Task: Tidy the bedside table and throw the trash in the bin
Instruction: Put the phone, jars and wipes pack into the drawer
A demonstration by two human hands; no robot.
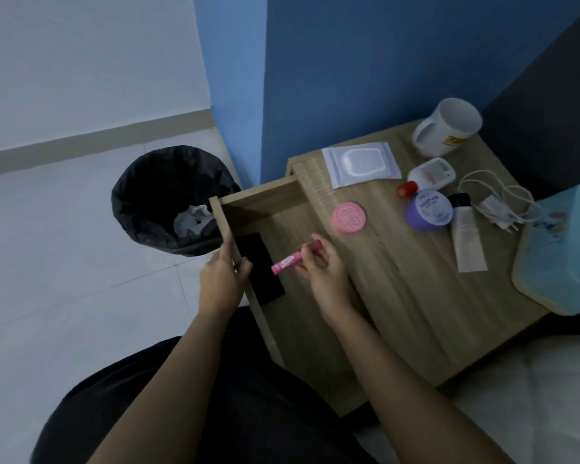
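The wooden bedside table [399,279] has its drawer [265,202] pulled out to the left. My left hand [221,279] grips the drawer's front panel. My right hand [322,266] holds a pink tube [293,261] over the open drawer. A flat black object [258,269] lies inside the drawer. On the tabletop sit a pink round compact [349,217], a white wipes pack [360,164], a white mug [447,127], a white bottle with a red cap [429,177], a purple jar [429,209], a white tube with a black cap [466,236] and a white charger with cable [496,202].
A bin with a black liner [171,199] stands on the tiled floor left of the drawer, white crumpled trash inside. A light blue tissue box [563,249] sits at the table's right edge. Blue wall lies behind; white bedding at the lower right.
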